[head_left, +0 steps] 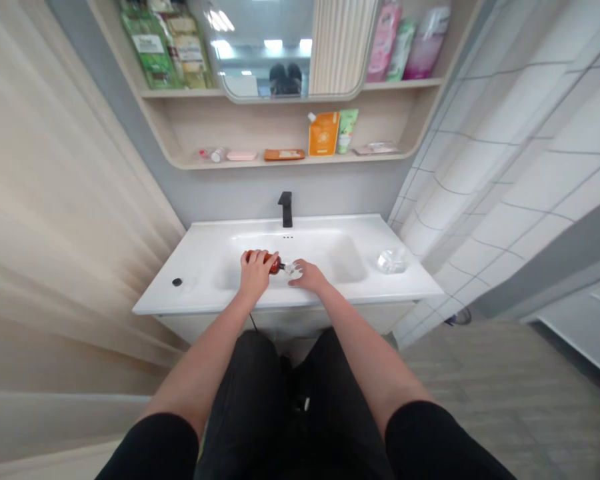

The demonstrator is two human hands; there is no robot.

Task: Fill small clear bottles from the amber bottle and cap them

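Note:
My left hand [255,275] is closed round a brown bottle [275,264], tipped on its side over the white sink [347,257]. The bottle's dark neck points right, toward a small clear cup [291,269]. Fingers of my right hand [309,276] are curled round the far side of this cup, right at the bottle's mouth. Whether liquid is running out is too small to tell. A round black cap [177,282] lies on the counter to the left of the sink.
A black faucet [287,209] stands behind the basin. Clear crumpled-looking plastic or glass [392,261] sits on the right of the counter. Above is a shelf [180,163] with an orange pouch [323,134], a green tube [347,131] and several bottles beside a mirror [260,47].

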